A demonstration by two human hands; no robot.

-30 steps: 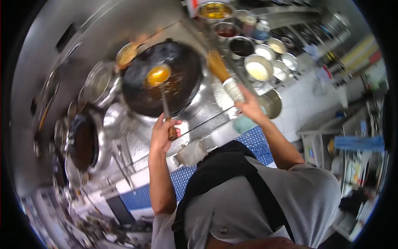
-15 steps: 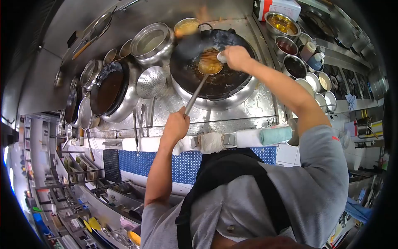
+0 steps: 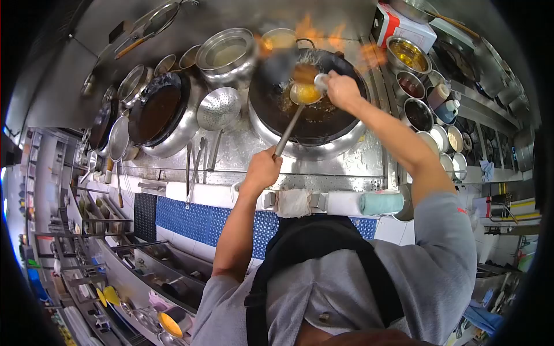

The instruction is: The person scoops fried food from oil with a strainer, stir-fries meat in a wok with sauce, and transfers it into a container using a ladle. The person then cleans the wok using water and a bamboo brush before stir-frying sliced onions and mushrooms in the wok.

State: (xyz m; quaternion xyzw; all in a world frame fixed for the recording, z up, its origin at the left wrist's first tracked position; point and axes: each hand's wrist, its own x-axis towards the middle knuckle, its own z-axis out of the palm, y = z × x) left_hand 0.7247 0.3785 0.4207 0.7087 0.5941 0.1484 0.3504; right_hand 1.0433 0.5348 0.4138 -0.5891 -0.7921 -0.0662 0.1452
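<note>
My left hand (image 3: 264, 168) is closed around the handle of a metal ladle (image 3: 291, 128). The ladle's bowl, with yellow-orange liquid (image 3: 306, 93) in it, is over the middle of a large black wok (image 3: 268, 109). In my right hand (image 3: 343, 91) is the white-wrapped grip of a bamboo brush (image 3: 306, 73). Its blurred bristles are just behind the ladle's bowl, inside the wok. Dark liquid glistens low in the wok. Flames (image 3: 309, 32) rise behind its far rim.
Left of the wok are a perforated skimmer (image 3: 219, 108), a pot with a strainer (image 3: 226, 52) and a second dark wok (image 3: 158, 115). Bowls of sauces, such as a yellow oil bowl (image 3: 408, 55), stand at the right. Folded towels (image 3: 381, 203) lie along the front edge.
The brush has gone from beside the wok, at the right, to inside it, with my right hand. The flames have grown larger. The camera view has turned, and the ladle remains over the wok.
</note>
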